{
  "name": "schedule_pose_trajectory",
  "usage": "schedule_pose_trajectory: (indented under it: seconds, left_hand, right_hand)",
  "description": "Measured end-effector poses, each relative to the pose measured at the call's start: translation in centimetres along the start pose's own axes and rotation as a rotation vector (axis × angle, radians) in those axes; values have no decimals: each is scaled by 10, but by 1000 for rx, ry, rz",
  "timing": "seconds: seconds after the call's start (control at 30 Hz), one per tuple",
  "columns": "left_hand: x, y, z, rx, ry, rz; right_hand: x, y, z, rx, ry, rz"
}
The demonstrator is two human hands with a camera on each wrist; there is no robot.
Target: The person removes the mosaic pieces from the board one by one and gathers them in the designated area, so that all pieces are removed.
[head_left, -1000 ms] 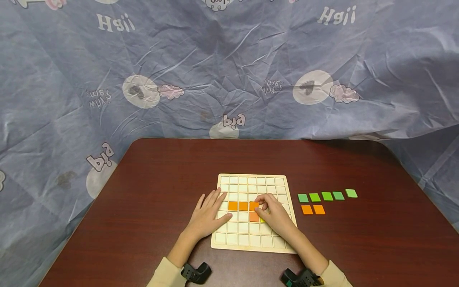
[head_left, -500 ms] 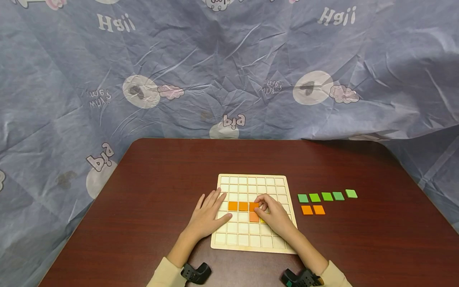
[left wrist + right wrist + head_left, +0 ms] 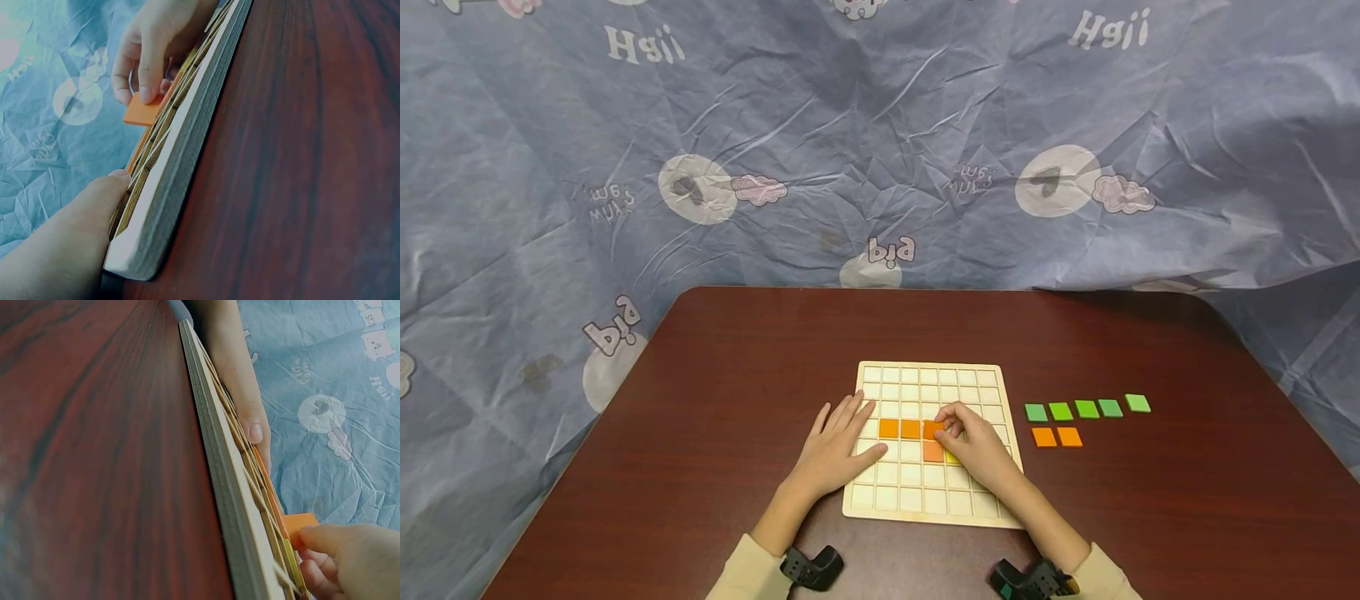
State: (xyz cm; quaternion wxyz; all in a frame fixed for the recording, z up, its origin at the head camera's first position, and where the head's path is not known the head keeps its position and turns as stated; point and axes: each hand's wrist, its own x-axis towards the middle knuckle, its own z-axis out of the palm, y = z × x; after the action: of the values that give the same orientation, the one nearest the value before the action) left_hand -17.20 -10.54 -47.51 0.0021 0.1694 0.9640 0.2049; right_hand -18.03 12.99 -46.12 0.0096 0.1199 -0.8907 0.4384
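Observation:
A pale wooden grid board (image 3: 886, 499) lies on the table. My left hand (image 3: 833, 448) rests on its left side, fingers spread and thumb over the squares. My right hand (image 3: 981, 448) pinches an orange square tile (image 3: 931, 429) between thumb and fingers. In the left wrist view this orange tile (image 3: 141, 112) stands out above the board's surface, near other tiles. Two orange tiles, one left (image 3: 888, 428) and one right (image 3: 911, 429), sit in the same row to its left. Just below the held tile is a deeper orange tile (image 3: 933, 452). A yellow tile (image 3: 952, 457) is partly hidden under my right hand.
Right of the board, several green tiles (image 3: 1061, 412) lie in a row on the brown table (image 3: 760, 350). Two orange tiles (image 3: 1043, 437) lie below that row. A printed grey-blue cloth (image 3: 850, 150) hangs behind the table. Dark devices (image 3: 812, 568) are strapped to both wrists.

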Motion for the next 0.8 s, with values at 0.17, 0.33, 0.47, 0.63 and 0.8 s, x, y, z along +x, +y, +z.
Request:
schedule_pose_trajectory:
  seconds: [0.17, 0.33, 0.47, 0.63, 0.8]
  left_hand:
    - [0, 1, -1, -5, 2, 6]
    - [0, 0, -2, -13, 0, 11]
    - [0, -1, -1, -15, 3, 14]
    - [1, -1, 0, -15, 6, 15]
    - [0, -2, 1, -14, 3, 13]
  right_hand:
    - [0, -2, -8, 38, 0, 34]
    - [-3, 3, -22, 37, -2, 67]
    - [-6, 10, -37, 12, 25, 67]
    - [-11, 20, -58, -21, 64, 70]
    - [-18, 32, -77, -52, 93, 99]
